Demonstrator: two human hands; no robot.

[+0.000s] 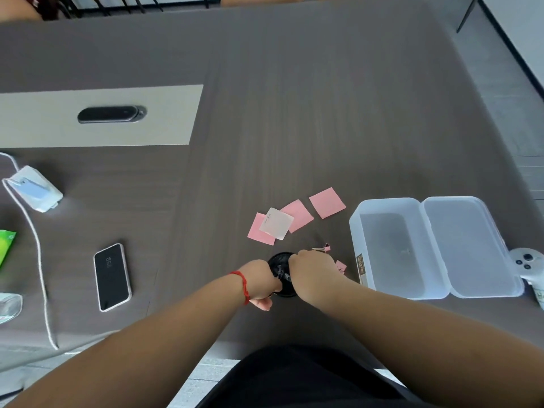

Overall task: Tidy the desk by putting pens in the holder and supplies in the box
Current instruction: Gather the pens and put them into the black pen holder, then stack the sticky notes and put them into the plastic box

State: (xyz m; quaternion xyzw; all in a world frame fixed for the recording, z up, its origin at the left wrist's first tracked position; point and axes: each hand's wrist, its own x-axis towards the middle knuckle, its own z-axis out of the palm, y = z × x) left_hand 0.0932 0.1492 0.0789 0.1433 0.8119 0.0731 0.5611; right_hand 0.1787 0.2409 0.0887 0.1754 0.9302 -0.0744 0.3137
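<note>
A black mesh pen holder (281, 258) stands near the desk's front edge. My left hand (260, 285), with a red string on its wrist, wraps around the holder's left side. My right hand (313, 273) is closed over the holder's top on dark pens (284, 275) that stand in it. Pink sticky notes (326, 202) and a white note (276, 223) lie just beyond. Pink binder clips (323, 247) lie to the right of my right hand. A clear plastic box (391, 248) with its hinged lid (468, 245) open sits at the right.
A phone (112, 277) lies at the left, with a white charger and cable (34, 188) beyond it. A green packet (6, 245) is at the left edge. A white controller (528, 265) sits right of the box. A light panel with a dark cable slot (110, 114) is farther back.
</note>
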